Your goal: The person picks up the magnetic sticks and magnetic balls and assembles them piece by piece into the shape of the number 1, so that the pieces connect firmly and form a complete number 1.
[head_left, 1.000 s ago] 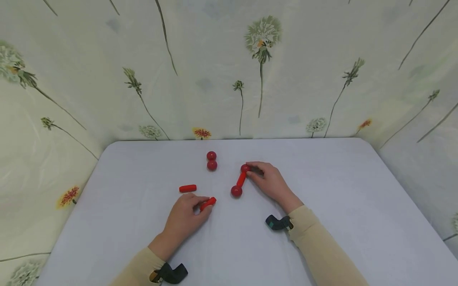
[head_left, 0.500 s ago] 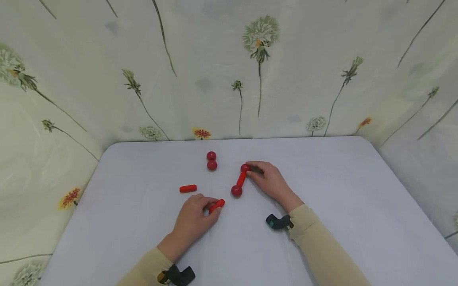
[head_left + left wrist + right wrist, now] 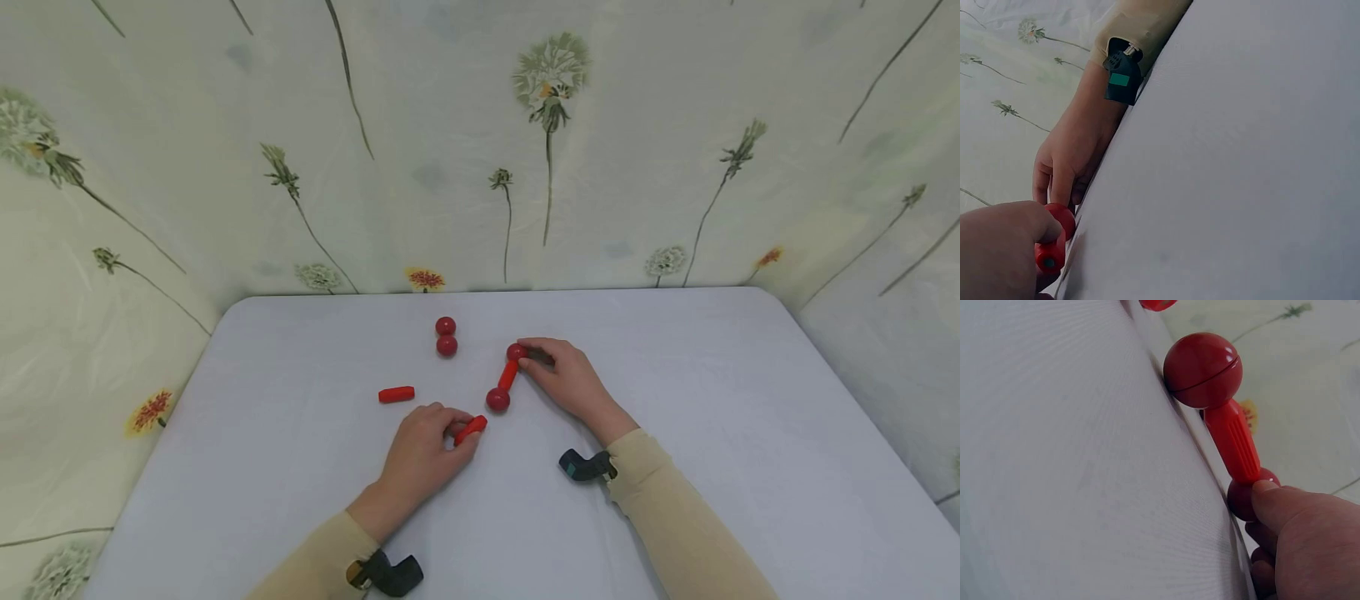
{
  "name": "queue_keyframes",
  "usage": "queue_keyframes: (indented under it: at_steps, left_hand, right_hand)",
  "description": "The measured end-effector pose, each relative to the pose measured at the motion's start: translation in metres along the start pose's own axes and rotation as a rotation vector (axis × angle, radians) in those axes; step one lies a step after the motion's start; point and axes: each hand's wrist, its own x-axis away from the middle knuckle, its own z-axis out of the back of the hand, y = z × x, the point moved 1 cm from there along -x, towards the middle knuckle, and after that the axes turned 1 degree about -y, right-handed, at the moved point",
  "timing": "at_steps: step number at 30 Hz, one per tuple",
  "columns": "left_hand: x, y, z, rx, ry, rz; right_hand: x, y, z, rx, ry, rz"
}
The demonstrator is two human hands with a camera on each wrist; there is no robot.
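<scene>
In the head view my left hand [image 3: 426, 457] pinches a short red rod [image 3: 471, 429] between thumb and fingers, just above the table's middle. The left wrist view shows the end of this red rod [image 3: 1051, 257] with a dark, greenish centre. My right hand [image 3: 567, 379] grips the far red ball [image 3: 516, 353] of a dumbbell-shaped piece. A ribbed red rod [image 3: 1233, 440] joins that ball to a second, glossy red ball [image 3: 1202, 370] with a seam round it. The near ball [image 3: 498, 400] lies close to the left hand's rod, apart from it.
Two red balls [image 3: 446, 336] sit touching each other towards the table's back edge. A loose red rod [image 3: 396, 394] lies left of the left hand. The white table [image 3: 675, 358] meets a flower-patterned cloth [image 3: 465, 125] behind. A black camera [image 3: 397, 575] is worn on each wrist.
My left hand has moved to the right with the red rod, closer to the near ball. The right hand and the dumbbell-shaped piece have stayed in place.
</scene>
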Motion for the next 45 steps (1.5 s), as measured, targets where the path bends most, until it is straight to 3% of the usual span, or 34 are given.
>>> queue_keyframes:
  at_steps: [16, 30, 45]
  left_hand:
    - [-0.007, 0.005, -0.010, -0.020, -0.017, 0.025]
    - [-0.011, 0.012, -0.009, -0.025, -0.024, 0.045]
    - [-0.011, 0.008, -0.012, -0.052, -0.039, 0.089]
  right_hand:
    - [0.001, -0.001, 0.000, -0.009, -0.004, -0.006]
    - [0.001, -0.001, 0.002, -0.001, -0.008, -0.010]
    - [0.001, -0.001, 0.000, 0.013, -0.015, -0.039]
